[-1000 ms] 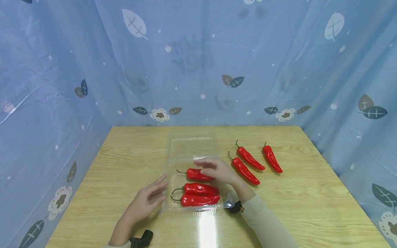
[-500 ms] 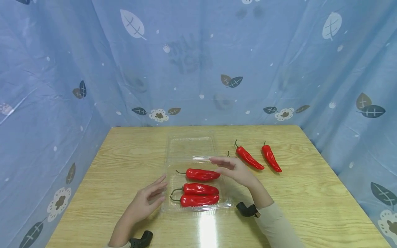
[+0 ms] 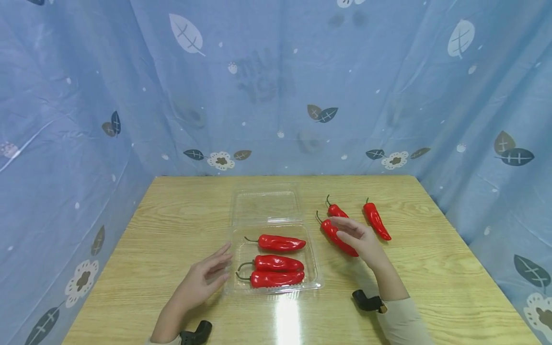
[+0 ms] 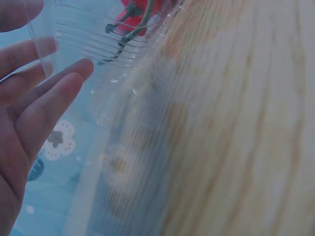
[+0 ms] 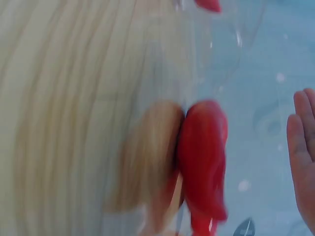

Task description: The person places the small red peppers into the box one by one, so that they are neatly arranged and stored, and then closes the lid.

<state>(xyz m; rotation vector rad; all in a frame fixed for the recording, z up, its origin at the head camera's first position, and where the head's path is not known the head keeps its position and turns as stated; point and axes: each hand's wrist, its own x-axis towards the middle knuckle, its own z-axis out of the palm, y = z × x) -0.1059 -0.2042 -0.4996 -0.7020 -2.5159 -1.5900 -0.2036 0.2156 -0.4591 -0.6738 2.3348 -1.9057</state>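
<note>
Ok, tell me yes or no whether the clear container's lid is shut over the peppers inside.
No, the head view shows the lid folded back beyond the tray, leaving its three red peppers uncovered.

The left hand (image 4: 30, 115), fingers straight, is beside a clear ribbed container (image 4: 83, 42). Red peppers (image 4: 157, 6) with green stems (image 4: 135, 32) show through its wall. Wood-grain tabletop (image 4: 236, 123) occupies the right; blue patterned cloth (image 4: 42, 196), the left.
</note>
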